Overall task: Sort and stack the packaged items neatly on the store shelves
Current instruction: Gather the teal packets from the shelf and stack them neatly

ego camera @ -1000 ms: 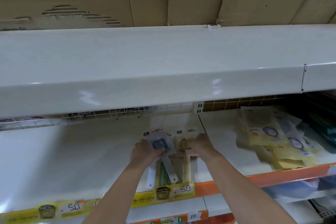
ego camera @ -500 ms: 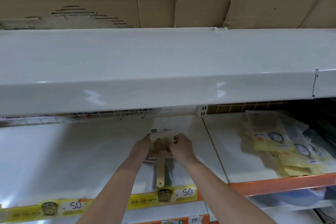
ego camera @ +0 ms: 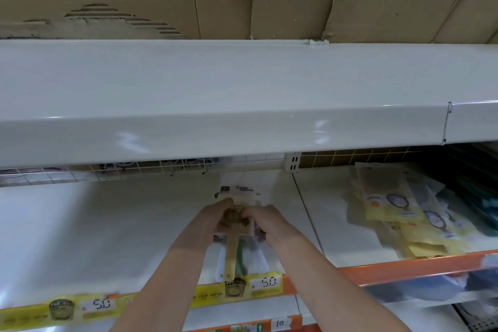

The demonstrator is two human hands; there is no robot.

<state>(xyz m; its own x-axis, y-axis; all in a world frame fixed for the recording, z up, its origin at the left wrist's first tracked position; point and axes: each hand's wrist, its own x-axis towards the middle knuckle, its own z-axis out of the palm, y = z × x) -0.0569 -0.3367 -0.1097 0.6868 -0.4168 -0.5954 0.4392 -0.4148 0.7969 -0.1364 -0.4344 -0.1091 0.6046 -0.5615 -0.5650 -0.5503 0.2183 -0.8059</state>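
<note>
A small stack of packaged brushes [ego camera: 237,224] lies on the white shelf [ego camera: 107,229], handles pointing toward me. The top one has a wooden handle [ego camera: 231,259]; white and green handles stick out beneath it. My left hand [ego camera: 207,221] grips the stack's left side and my right hand [ego camera: 269,221] grips its right side, fingers curled over the top pack. The card headers [ego camera: 238,191] show beyond my fingers.
A loose heap of yellow packets [ego camera: 398,213] lies on the neighbouring shelf section to the right, with dark green items [ego camera: 474,197] behind. A deep white shelf [ego camera: 242,105] overhangs above. Yellow price labels [ego camera: 264,283] line the orange front rail.
A second ago the packs lay side by side, one under each hand. Both hands have brought them together into one stack and now hold it from both sides.
</note>
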